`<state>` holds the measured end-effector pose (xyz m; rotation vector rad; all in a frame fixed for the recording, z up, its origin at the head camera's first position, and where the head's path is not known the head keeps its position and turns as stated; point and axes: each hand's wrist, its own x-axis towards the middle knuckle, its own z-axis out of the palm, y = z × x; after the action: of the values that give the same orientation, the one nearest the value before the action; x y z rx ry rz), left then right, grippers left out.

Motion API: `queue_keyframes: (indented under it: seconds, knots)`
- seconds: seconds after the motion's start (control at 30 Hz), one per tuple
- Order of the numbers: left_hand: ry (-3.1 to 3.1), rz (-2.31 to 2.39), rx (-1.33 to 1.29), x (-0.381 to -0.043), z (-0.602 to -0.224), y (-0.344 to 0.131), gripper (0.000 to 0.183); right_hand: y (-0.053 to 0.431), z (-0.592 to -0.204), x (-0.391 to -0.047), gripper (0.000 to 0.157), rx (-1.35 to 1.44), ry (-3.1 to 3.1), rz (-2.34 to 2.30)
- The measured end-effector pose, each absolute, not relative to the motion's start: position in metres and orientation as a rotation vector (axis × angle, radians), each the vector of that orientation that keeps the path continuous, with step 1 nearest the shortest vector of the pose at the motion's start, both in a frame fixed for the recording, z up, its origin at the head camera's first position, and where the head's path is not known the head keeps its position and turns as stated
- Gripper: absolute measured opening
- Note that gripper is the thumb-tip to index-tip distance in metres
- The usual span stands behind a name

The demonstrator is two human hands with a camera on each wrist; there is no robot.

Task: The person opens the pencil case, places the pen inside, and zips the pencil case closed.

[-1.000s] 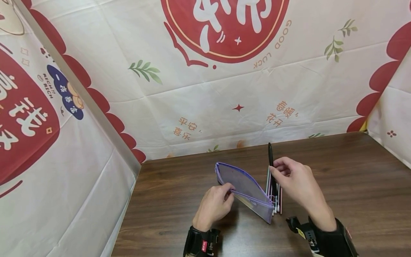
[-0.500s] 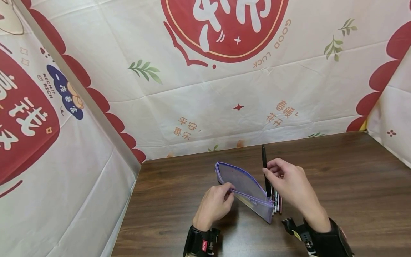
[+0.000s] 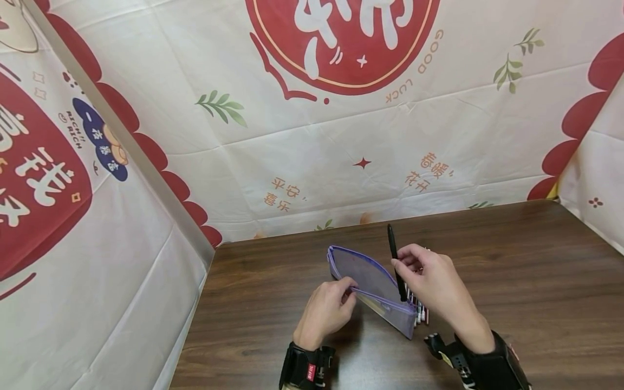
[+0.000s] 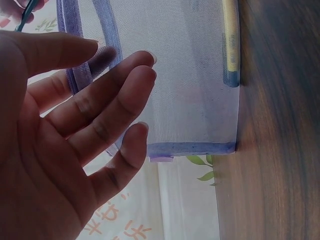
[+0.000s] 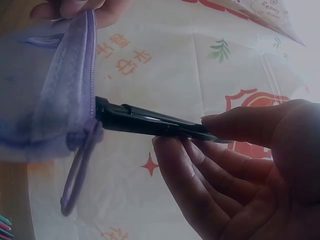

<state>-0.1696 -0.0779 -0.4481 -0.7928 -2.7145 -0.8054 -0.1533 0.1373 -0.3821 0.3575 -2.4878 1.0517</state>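
Note:
A purple mesh zip pencil case (image 3: 401, 322) stands on the table with its mouth open. My left hand (image 3: 324, 311) pinches the near edge of that mouth between thumb and index finger, the other fingers loosely bent in the left wrist view. Low in the case, a yellow stick with a dark end (image 4: 231, 40) shows through the mesh. My right hand (image 3: 439, 281) holds a black pen (image 3: 392, 245) upright and slightly tilted, between thumb and fingertips. In the right wrist view the pen's lower end is at the zip edge, partly hidden by the case, near the purple pull loop (image 5: 75, 180).
Several slim pens (image 3: 422, 315) lie on the wooden table (image 3: 244, 325) just right of the case, partly covered by my right hand. A printed white cloth (image 3: 312, 141) hangs behind the table, and another cloth panel (image 3: 141, 260) stands at the left.
My right hand has carried the black pen left from above the loose pens to over the case's mouth, the pen now tilted more. The left hand and the case have stayed in place.

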Motion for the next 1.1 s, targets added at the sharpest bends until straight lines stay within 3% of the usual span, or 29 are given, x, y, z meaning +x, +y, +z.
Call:
queue_keyframes:
  seconds: [1.1]
  knots:
    - [-2.719, -0.827, -0.798, -0.17, -0.448, -0.079, 0.014, 0.123, -0.39, -0.155, 0.014, 0.529, -2.586, 1.02]
